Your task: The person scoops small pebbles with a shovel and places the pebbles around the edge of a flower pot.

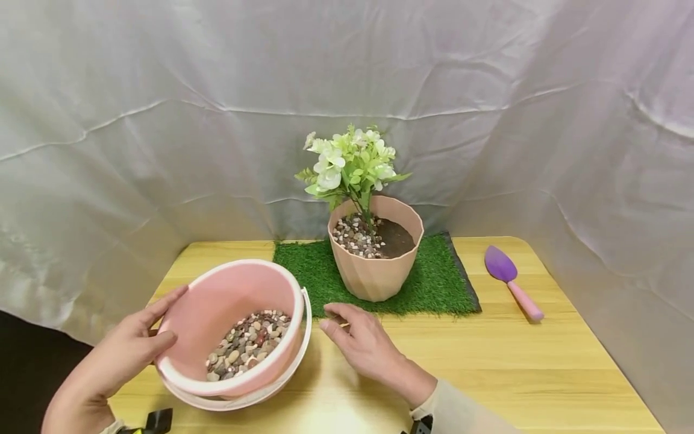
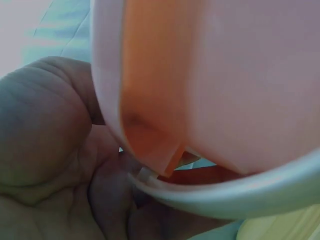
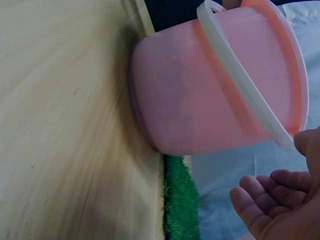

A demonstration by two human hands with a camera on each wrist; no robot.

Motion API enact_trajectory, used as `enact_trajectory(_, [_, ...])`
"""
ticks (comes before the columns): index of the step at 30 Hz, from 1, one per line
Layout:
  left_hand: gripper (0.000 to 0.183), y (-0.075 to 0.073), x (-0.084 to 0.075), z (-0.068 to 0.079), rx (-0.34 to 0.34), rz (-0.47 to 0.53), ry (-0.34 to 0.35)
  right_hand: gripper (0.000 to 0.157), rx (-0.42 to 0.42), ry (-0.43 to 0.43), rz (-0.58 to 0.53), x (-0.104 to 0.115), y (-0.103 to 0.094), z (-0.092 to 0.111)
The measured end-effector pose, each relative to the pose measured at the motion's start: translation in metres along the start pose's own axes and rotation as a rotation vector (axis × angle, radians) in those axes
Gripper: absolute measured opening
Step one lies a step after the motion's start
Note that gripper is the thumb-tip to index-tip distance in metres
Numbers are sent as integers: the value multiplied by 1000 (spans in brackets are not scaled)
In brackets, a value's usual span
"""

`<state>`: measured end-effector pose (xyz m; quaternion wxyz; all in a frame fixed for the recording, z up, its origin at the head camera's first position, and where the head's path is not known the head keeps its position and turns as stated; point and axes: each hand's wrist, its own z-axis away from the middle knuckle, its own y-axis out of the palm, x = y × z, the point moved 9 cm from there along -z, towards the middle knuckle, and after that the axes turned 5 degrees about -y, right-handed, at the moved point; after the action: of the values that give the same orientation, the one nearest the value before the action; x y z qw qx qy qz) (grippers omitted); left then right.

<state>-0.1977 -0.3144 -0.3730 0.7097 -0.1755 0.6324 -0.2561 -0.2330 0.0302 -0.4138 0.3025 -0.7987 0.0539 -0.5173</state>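
A pink bucket point(image 1: 228, 301) with a white rim stands tilted at the table's front left, mottled pebbles point(image 1: 249, 343) gathered in its bottom. My left hand point(image 1: 127, 340) grips its left rim; the left wrist view shows that rim point(image 2: 107, 75) close against the palm. The white handle point(image 3: 240, 80) hangs down along the bucket's outside. To the right of the bucket, my right hand point(image 1: 363, 343) holds nothing, its fingers loosely bent and apart from the bucket. Beyond it, a pinkish pot point(image 1: 374, 280) contains white-flowered greenery point(image 1: 352, 163), with pebbles covering the left part of its dark soil point(image 1: 396, 238).
The pot stands on a green grass mat point(image 1: 441, 289) at the back of the wooden table point(image 1: 488, 374). A trowel point(image 1: 506, 271) with a purple blade and pink handle lies at the right. Grey fabric point(image 1: 244, 66) hangs behind and along both sides.
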Motion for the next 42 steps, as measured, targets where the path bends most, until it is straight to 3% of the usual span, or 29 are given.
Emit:
enact_trajectory(6, [80, 19, -14, -4, 129, 97, 21, 46, -68, 13, -20, 8, -15, 1])
enact_trajectory(14, [81, 39, -33, -5, 206, 161, 34, 40, -88, 67, -108, 7, -26, 6])
enact_trajectory(25, [83, 61, -53, -9, 201, 84, 51, 40, -133, 206, -167, -8, -46, 20])
enact_trajectory(32, [80, 75, -63, -13, 126, 32, 41, 33, -153, 217, -175, -8, -61, 26])
enact_trajectory(37, [83, 88, -72, -15, 90, 20, 29, 30, -207, 207, -111, -10, -75, 27])
enact_trajectory(42, [85, 100, -83, -13, 29, -82, 43, 30, -262, 226, -88, -16, -88, 31])
